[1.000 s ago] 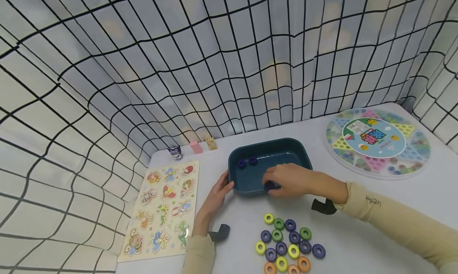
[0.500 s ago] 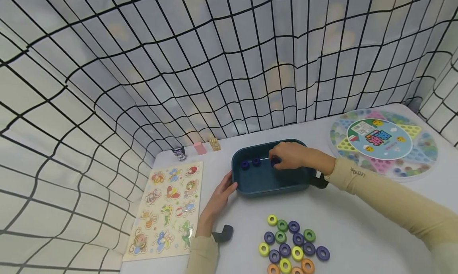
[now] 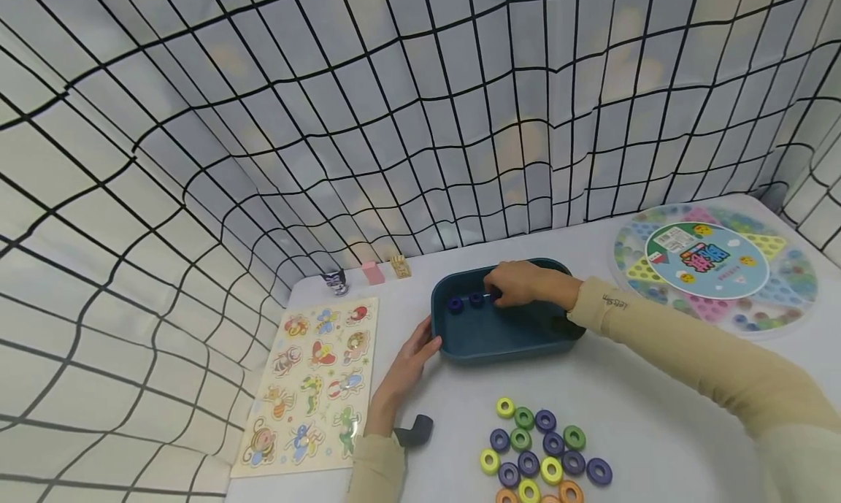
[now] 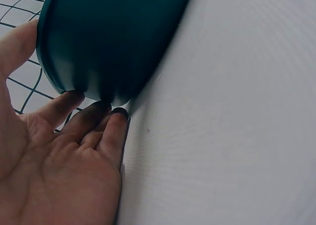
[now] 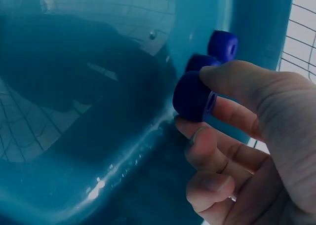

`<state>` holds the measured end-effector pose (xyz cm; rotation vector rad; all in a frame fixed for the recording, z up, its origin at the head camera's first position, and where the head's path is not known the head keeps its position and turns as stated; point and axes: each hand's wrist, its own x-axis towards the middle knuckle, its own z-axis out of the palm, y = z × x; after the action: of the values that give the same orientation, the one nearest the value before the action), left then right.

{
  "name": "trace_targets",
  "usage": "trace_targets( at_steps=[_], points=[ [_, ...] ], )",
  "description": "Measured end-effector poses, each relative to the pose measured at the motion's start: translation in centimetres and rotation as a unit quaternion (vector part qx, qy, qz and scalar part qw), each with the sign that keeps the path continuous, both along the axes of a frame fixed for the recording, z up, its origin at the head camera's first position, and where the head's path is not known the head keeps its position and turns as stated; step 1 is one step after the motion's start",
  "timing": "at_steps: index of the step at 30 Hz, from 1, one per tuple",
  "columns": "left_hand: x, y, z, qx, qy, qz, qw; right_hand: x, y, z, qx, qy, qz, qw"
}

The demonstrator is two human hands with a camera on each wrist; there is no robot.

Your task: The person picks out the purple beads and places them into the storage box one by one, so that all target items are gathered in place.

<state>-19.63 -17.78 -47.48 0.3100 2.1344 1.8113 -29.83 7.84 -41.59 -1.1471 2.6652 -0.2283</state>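
My right hand [image 3: 515, 282] reaches into the dark teal tray [image 3: 506, 355] and pinches a dark purple ring bead [image 5: 191, 97] between thumb and fingers. Two more purple beads stand near the tray's far side, one a purple bead [image 3: 455, 305] at the left, the other a purple bead [image 3: 476, 299] beside the held one. Seen from the right wrist, the held bead overlaps its neighbour. At the tray's left end my left hand [image 3: 406, 364] rests its fingertips against the outer wall, with the thumb at the rim. Those fingers are extended in the left wrist view.
Several yellow, green, purple and orange rings [image 3: 528, 462] lie in front of the tray. An insect picture board [image 3: 312, 386] lies left. Small figures, including a pink block [image 3: 372, 272], stand behind it. A round bead-filled case [image 3: 712, 266] lies right. Black-grid cloth [image 3: 460, 123] walls the back.
My right hand has carried the purple bead from the tray's front side to its far side, then left toward the two standing beads. The left hand has stayed at the tray.
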Motion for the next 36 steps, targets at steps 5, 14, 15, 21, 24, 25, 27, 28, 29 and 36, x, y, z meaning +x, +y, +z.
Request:
trace_targets(
  at_steps=[5, 14, 15, 21, 24, 25, 27, 28, 29, 36],
  points=[
    [0.7, 0.3, 1.6, -0.012, 0.001, -0.007, 0.9999, -0.3, -0.8, -0.7, 0.028, 0.006, -0.01, 1.0],
    [0.6, 0.4, 1.6, -0.009, 0.012, -0.011, 0.9998, -0.3, -0.9, -1.2, 0.03, 0.031, -0.038, 0.998],
    [0.5, 0.4, 1.3, -0.005, 0.012, -0.01, 0.9999, -0.3, -0.9, -1.2, 0.032, 0.03, -0.041, 0.998],
    [-0.2, -0.1, -0.8, 0.001, 0.012, 0.001, 0.9999, -0.1, -0.9, -1.0, 0.044, 0.03, -0.043, 0.998],
    [-0.3, -0.2, -1.0, 0.003, 0.014, 0.001, 0.9999, 0.2, -0.8, -0.5, 0.049, 0.027, -0.045, 0.997],
    [-0.2, -0.1, -0.8, 0.004, 0.01, 0.0, 0.9999, 0.3, -0.8, -0.3, 0.049, 0.025, -0.047, 0.997],
    [0.1, 0.1, 0.1, -0.001, 0.006, -0.004, 1.0, 0.6, -0.6, 0.2, 0.046, 0.023, -0.047, 0.998],
    [0.2, 0.2, 0.5, 0.0, 0.004, -0.008, 1.0, 0.7, -0.6, 0.4, 0.046, 0.022, -0.047, 0.998],
    [0.3, 0.2, 1.0, 0.001, 0.003, -0.011, 0.9999, 0.8, -0.5, 0.6, 0.044, 0.021, -0.047, 0.998],
    [0.9, 0.5, 2.0, -0.009, 0.003, -0.012, 0.9999, 2.0, -0.3, 1.5, 0.026, 0.031, -0.025, 0.999]
  ],
)
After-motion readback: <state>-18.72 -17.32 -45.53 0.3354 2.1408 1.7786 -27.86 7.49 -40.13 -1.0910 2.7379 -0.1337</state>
